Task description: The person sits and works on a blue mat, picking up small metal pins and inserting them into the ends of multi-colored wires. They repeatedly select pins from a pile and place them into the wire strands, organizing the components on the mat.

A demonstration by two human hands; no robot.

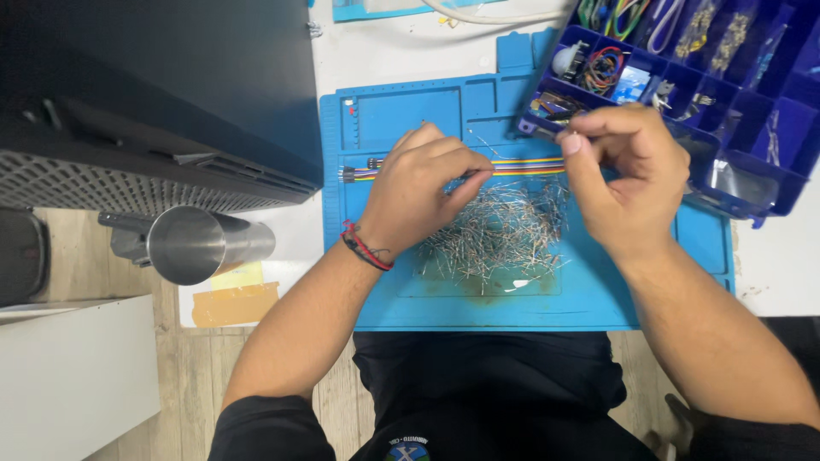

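the person sits at a white tabletop (384,51) with a blue mat (598,299) spread in front of them. on the mat lies a loose heap of thin metal pins (504,235), and across its upper part runs a flat ribbon cable (530,166) of many colours, its plug ends (348,175) lying to the left.

the left hand (418,192) is curled, its forefinger and thumb closed together on the cable or on a pin just above the heap; which of the two i cannot tell, since the fingertips cover the spot. the right hand (628,175) is raised a little, thumb and forefinger pinched tight on a small dark part (551,132) at the edge of the parts box (760,171); the other fingers are folded in.

as i judge it, the step in hand is fine assembly work: one hand steadies the cable while the other brings a small piece toward it. the next move calls for a close, steady meeting of both pinches over the mat, with the cable kept flat and the heap left undisturbed, since any sweep of the wrist would scatter the pins.

to the left stand a dark machine (171,102) and a steel cup (192,243).
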